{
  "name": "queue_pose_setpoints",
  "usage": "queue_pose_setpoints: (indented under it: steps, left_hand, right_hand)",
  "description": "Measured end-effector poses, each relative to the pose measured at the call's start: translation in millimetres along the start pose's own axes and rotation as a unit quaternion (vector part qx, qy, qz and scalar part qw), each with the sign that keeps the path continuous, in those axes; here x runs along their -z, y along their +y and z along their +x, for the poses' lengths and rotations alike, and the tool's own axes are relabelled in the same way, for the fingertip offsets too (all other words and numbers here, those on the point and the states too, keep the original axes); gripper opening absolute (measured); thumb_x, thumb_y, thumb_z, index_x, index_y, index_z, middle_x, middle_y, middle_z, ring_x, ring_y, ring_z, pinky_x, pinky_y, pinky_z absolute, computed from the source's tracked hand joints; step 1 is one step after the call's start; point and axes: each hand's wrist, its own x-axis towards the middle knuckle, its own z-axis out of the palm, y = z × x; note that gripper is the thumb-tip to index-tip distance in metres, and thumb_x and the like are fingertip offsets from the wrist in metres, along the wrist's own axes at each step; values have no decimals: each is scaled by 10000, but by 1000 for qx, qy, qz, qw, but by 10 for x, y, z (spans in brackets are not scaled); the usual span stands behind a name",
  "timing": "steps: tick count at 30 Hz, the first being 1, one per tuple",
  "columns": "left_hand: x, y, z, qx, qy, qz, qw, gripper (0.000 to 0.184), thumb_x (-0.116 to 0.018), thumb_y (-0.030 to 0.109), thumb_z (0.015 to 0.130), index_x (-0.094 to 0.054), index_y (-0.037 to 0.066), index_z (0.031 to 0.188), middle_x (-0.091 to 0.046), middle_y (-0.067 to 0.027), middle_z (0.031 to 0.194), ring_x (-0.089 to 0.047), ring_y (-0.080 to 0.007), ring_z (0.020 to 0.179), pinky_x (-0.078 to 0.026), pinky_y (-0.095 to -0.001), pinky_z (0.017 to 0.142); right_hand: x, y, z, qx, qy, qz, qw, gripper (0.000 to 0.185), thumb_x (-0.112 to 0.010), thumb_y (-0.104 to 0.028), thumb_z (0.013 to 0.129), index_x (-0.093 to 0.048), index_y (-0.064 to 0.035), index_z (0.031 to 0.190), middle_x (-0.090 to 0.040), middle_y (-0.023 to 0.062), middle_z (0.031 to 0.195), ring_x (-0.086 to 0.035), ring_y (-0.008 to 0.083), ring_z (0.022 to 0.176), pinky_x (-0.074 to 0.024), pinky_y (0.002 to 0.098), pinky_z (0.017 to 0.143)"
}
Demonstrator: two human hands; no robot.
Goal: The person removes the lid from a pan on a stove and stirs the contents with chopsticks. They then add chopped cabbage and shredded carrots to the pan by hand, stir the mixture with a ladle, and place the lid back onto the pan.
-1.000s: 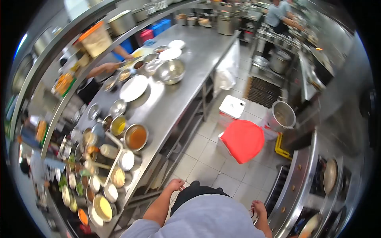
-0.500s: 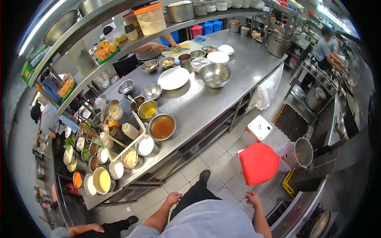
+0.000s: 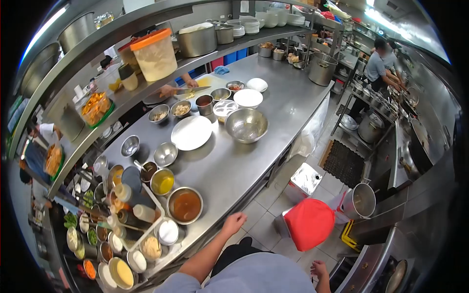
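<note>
My left hand (image 3: 235, 223) is held out in front of me, off the front edge of the steel counter (image 3: 234, 171). Its fingers are loosely bent, with nothing seen in them. Nearest to it on the counter are a steel bowl of brown sauce (image 3: 185, 205) and a container of white powder (image 3: 169, 231). Low at my right side hangs my right hand (image 3: 319, 269), fingers slightly curled and apart, holding nothing. A bin under a red cover (image 3: 310, 224) stands close by it.
A large white plate (image 3: 191, 133) and an empty steel bowl (image 3: 246, 125) sit on the counter. Squeeze bottles (image 3: 144, 212) stand at the left. Across the counter, a person's hand holds a knife (image 3: 193, 90). A pot (image 3: 360, 201) is to the right; a shelf (image 3: 205, 52) overhangs.
My left hand has risen and come forward toward the counter. My view has shifted nearer to the counter. The right hand stays low at my side.
</note>
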Motion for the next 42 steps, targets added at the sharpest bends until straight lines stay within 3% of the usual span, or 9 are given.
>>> queue_pose_setpoints:
  steps: [2, 6, 8, 9, 12, 15, 21, 30, 42]
  left_hand:
    - [136, 331, 279, -94, 78, 21, 992, 236, -556, 261, 852, -618, 34, 841, -629, -91, 759, -593, -191, 663, -454, -299, 590]
    - [452, 612, 751, -117, 142, 75, 980, 198, -580, 247, 835, -627, 55, 852, -622, -90, 828, -593, -216, 799, -447, -336, 664]
    - [586, 600, 927, -223, 209, 185, 934, 167, -598, 235, 817, -634, 76, 853, -610, -80, 878, -560, -235, 931, -415, -399, 739]
    - [615, 552, 950, -168, 181, 188, 951, 188, -615, 254, 799, -639, 87, 880, -595, -87, 1010, -497, -253, 1087, -363, -448, 880]
    - [599, 442, 916, -215, 173, 333, 902, 287, -626, 313, 789, -623, 88, 967, -526, -115, 1181, -410, -288, 1204, -296, -465, 990]
    - [562, 523, 854, -175, 135, 364, 905, 434, -630, 393, 772, -577, 100, 1088, -408, -116, 1328, -296, -299, 1292, -191, -475, 1069]
    - [566, 694, 811, -132, 112, 396, 902, 568, -619, 465, 756, -509, 124, 1197, -335, -90, 1389, -233, -276, 1326, -151, -478, 1088]
    - [522, 665, 845, -130, 136, 411, 892, 598, -623, 494, 736, -507, 126, 1192, -338, -79, 1390, -244, -262, 1324, -135, -472, 1094]
    - [621, 641, 848, -120, 110, 408, 898, 617, -598, 485, 762, -471, 129, 1250, -315, -78, 1400, -229, -264, 1327, -150, -480, 1088]
  right_hand:
    - [-100, -22, 19, 6, 14, 9, 1000, 337, -590, -171, 820, -503, -55, 1125, -608, 131, 796, -569, 205, 523, -484, 335, 447]
    - [-385, -43, 73, 34, -15, -9, 999, 340, -587, -194, 829, -505, -58, 1130, -617, 134, 818, -581, 215, 558, -496, 344, 490]
    - [-493, -174, 149, 50, -34, -39, 997, 338, -586, -204, 832, -509, -59, 1128, -620, 132, 825, -587, 219, 571, -503, 350, 508]
    - [-523, -305, 75, 54, -45, -89, 993, 335, -586, -208, 834, -512, -59, 1125, -619, 128, 818, -590, 222, 578, -504, 357, 513]
    - [-532, -627, 90, 66, -63, -173, 981, 320, -585, -200, 838, -515, -58, 1117, -616, 117, 785, -582, 215, 551, -488, 337, 479]
    - [-436, -661, 393, 61, -64, -137, 987, 310, -590, -194, 835, -522, -59, 1106, -612, 109, 762, -564, 194, 509, -467, 302, 434]
    - [-474, -1151, 800, 76, -85, -138, 984, 305, -593, -178, 824, -534, -33, 1085, -612, 96, 743, -568, 173, 501, -485, 302, 431]
    - [-645, -1781, 920, 100, -186, -275, 938, 349, -598, -185, 828, -528, 8, 1109, -614, 93, 748, -581, 159, 519, -476, 279, 443]
    - [-1149, -2171, 889, 102, -156, -300, 935, 333, -584, -202, 846, -534, -14, 1116, -619, 89, 769, -585, 162, 541, -492, 277, 472]
